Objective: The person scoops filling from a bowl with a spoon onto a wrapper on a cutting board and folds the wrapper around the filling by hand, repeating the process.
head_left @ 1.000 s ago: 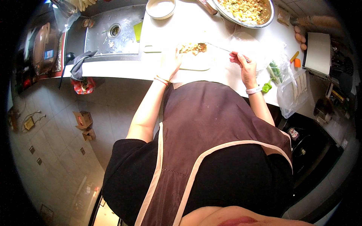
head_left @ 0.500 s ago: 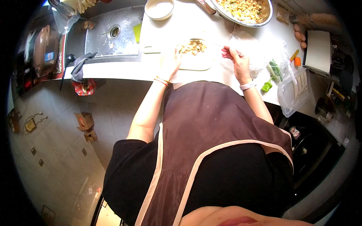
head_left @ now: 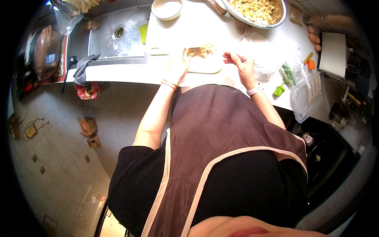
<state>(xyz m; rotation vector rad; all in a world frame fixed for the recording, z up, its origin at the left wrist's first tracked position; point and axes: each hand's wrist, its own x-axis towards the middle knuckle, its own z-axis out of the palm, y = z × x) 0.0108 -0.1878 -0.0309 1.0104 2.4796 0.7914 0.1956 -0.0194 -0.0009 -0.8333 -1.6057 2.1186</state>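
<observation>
My left hand [head_left: 179,63] rests at the left side of a pale cutting board [head_left: 209,70], its fingers stretched out beside a small heap of chopped filling [head_left: 205,50]. Glare washes out much of that hand and the board. On the board's right, my right hand [head_left: 241,66] is closed, with fingers and thumb drawn together in a pinch. What it holds is too thin and bright to make out. A clear plastic bag [head_left: 262,59] lies just beyond the right hand.
A metal bowl of chopped filling [head_left: 260,14] stands at the back, near a white bowl [head_left: 166,8] and a brown handle [head_left: 216,7]. Leftward is the sink [head_left: 98,39]. Rightward lie a green pepper [head_left: 279,91], a carrot piece [head_left: 311,64], eggs [head_left: 314,38] and a plastic tray [head_left: 308,96].
My right hand has moved left, closer to the filling on the board. The left hand stays about where it was.
</observation>
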